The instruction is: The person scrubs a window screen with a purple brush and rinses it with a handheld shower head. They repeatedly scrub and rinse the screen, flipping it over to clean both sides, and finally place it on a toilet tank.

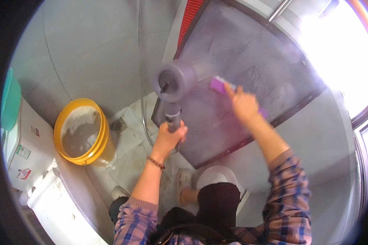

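My left hand [171, 136] grips the dark handle of a round-headed device, which looks like a handheld shower head [173, 81]; its near side shows a dark round centre. In my right hand [244, 105] is a purple scrubbing brush [219, 85] with pale bristles, held at the face of a large grey mat or panel [217, 128] with a dark border. The panel leans at a slant across the middle and right. Its surface looks wet and streaked. Whether water flows from the device is too blurred to tell.
A yellow bucket [104, 147] of greyish, foamy water stands on the tiled floor at left, beside a white appliance [33, 147] bearing stickers. A teal basin [9, 101] rests at far left. A metal shower hose [143, 107] hangs along the wall. A white round container [216, 174] is near my knee.
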Motion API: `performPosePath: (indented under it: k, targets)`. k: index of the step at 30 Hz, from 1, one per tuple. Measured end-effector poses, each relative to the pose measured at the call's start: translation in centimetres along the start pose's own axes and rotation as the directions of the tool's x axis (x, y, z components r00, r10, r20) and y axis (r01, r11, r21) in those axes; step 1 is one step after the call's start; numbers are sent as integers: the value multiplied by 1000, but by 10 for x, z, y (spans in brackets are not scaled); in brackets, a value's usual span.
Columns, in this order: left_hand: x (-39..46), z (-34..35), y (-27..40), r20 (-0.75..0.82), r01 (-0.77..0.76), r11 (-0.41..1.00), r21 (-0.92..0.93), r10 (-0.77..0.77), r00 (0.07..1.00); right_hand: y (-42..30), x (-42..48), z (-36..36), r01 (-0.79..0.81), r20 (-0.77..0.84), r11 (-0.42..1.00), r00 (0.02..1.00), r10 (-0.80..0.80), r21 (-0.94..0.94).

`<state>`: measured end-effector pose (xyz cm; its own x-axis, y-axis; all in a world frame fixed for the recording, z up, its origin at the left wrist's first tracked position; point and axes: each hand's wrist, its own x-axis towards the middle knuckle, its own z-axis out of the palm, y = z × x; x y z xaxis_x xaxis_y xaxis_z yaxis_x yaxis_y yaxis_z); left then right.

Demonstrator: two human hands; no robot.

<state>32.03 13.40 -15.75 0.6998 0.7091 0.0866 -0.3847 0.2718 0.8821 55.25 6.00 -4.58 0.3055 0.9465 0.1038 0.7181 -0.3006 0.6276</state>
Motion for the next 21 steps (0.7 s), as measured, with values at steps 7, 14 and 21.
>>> performPosePath:
  k: [7,14,21]
  targets:
    - [-19,-18,18,-9,-18,999,-41,18,1000,59,33,-106,-410,-112,555,723,681,723]
    - [-67,-42,51,-77,-21,996,88,28,997,43,-18,-31,-174,-314,965,921,230,195]
    - [-78,-54,50,-166,51,988,145,-27,986,44,-20,-14,-183,-291,951,922,254,248]
